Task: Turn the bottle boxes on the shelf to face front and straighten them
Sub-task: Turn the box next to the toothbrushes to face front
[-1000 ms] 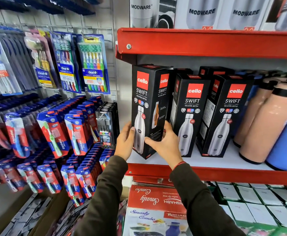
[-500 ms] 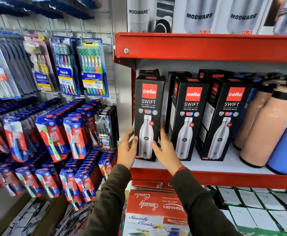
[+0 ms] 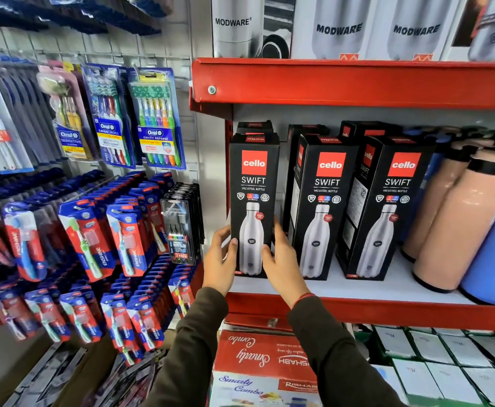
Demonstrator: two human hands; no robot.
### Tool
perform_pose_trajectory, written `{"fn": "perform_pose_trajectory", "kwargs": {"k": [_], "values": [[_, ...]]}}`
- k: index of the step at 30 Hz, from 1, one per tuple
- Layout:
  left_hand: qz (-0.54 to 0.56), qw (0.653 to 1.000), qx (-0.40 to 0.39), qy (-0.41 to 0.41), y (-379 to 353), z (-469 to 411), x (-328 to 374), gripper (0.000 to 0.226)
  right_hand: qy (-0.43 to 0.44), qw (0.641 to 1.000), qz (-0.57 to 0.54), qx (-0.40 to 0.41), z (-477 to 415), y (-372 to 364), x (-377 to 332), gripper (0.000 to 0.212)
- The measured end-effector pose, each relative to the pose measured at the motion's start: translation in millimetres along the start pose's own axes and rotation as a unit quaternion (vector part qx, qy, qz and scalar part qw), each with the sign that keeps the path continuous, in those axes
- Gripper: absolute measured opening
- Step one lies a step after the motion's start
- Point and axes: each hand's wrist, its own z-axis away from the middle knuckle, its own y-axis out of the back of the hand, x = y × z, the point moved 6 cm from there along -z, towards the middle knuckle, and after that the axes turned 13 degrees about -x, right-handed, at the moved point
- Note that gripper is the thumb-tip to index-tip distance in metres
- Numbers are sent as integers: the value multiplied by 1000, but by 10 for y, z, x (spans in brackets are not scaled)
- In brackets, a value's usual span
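Head view: the leftmost bottle box (image 3: 253,201) stands upright at the left end of the red shelf (image 3: 387,309), front panel facing out. The left hand (image 3: 220,259) and right hand (image 3: 281,259) clamp its lower sides. Two more bottle boxes (image 3: 358,207) stand just right, angled slightly.
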Motion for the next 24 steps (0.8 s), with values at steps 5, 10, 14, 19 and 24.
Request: {"fn": "perform_pose_trajectory", "kwargs": {"k": [5,10,14,19,24], "values": [[3,1000,7,6,3,17,9,31,11,996,-49,80,109,20,-31,49],[12,1000,9,3,15,88,16,28,17,995,-69,76,189,49,-38,45],[25,1000,7,-3,6,180,56,28,17,993,-75,84,284,71,-20,46],[31,999,13,-2,14,324,79,29,29,992,-82,91,441,94,-76,44],[26,999,19,0,17,463,124,27,30,992,-82,96,579,101,-144,43]]}}
